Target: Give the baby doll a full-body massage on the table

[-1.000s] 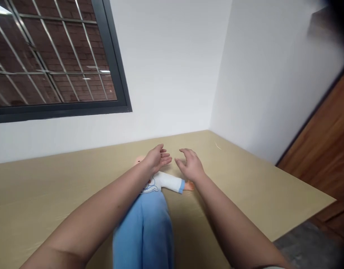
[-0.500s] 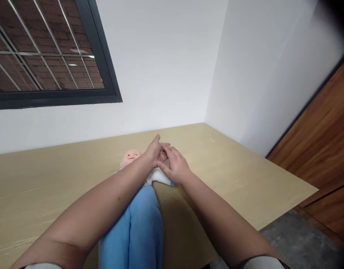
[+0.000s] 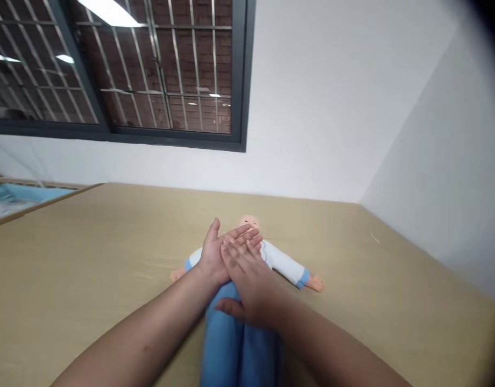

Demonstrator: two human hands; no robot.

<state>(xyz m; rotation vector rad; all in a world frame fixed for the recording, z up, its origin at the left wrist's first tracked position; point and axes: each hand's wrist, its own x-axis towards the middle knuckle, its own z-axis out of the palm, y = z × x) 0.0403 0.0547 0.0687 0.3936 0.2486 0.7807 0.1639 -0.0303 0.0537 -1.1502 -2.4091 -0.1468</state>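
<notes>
A baby doll (image 3: 287,263) in a white top with blue cuffs and blue trousers lies on its back on the tan tabletop (image 3: 142,226). Both its arms are spread out, and my hands cover its chest and part of its face. My left hand (image 3: 217,252) is turned palm up above the doll, fingers stretched out. Across that palm lies my right hand (image 3: 251,282), palm down, its fingers extended and touching the left fingers. Neither hand holds an object. Whether my hands touch the doll I cannot tell.
Behind the table rises a white wall (image 3: 304,134) with a dark-framed, barred window (image 3: 239,107). At the far left stands a wood-edged bin or bed with light-blue lining (image 3: 37,192). A thin pale strand (image 3: 374,236) lies at the right.
The view has swung left, showing more window and both doll arms. My right hand has slid over the left palm, and the left palm has turned further upward.
</notes>
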